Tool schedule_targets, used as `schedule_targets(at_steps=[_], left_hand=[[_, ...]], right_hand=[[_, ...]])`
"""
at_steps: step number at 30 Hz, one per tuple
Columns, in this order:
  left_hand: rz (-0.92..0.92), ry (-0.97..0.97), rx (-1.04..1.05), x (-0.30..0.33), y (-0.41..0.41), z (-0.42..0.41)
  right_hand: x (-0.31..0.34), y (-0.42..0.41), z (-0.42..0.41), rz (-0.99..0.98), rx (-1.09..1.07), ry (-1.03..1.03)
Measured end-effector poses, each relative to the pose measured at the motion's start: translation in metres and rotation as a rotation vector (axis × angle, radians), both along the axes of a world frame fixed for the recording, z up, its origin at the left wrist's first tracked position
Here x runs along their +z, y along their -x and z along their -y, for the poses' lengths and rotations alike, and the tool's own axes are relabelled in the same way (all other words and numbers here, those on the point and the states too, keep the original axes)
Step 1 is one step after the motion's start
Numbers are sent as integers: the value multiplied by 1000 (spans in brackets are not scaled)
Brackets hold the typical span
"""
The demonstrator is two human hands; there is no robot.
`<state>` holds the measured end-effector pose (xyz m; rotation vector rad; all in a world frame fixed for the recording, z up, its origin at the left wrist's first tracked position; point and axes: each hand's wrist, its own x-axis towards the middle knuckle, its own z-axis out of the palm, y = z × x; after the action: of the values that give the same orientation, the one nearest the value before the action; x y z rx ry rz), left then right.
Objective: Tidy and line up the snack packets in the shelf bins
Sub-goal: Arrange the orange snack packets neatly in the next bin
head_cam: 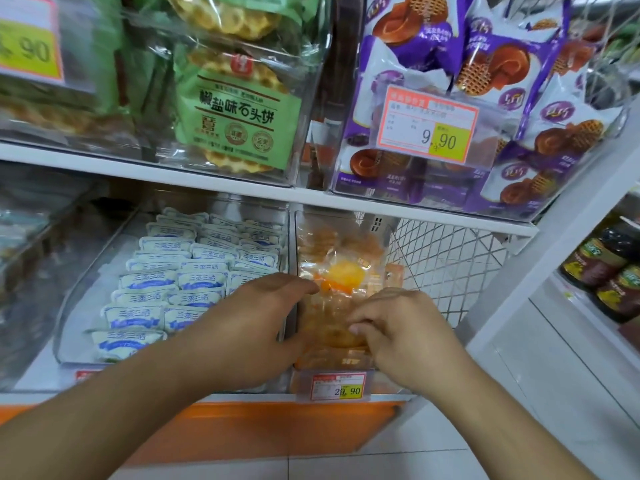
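at lower bin: clear orange pkt (341, 271)

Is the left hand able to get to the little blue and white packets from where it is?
Probably yes. The left hand sits right beside the blue and white packets, whose bin is open on top, with nothing covering them.

White shelf boards (214, 188), orange base strip (277, 420) below, pale tiled floor (381, 459) near; white side shelf unit (540, 341) right with dark jars (609, 271).
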<state>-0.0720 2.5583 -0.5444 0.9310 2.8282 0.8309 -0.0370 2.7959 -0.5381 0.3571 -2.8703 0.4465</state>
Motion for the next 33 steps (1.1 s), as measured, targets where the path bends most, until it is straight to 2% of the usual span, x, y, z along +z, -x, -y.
schedule_targets(at_steps=[4,6,9,11,15,24,27,30,33], left_hand=[[-91,60,-94,-11,5,0],[-109,102,-125,-15,5,0],[-128,159,-152,-14,4,-2],[-125,175,-155,-13,3,-4],[-113,176,-150,-13,3,-5],[-84,176,-152,-16,8,-5],[-73,103,-107,-16,7,-5],[-37,-119,39,-4,7,-7],[6,-313,125,12,5,-12]], right_hand=[[0,3,10,218,31,-70],[8,10,6,262,-36,43],[12,29,-5,148,-165,252],[4,47,-13,155,-192,193],[-18,71,-18,287,-227,133],[-18,68,-23,205,-291,383],[-9,59,-26,111,-248,480],[6,42,-29,35,-157,604],[20,21,-25,-25,-28,614]])
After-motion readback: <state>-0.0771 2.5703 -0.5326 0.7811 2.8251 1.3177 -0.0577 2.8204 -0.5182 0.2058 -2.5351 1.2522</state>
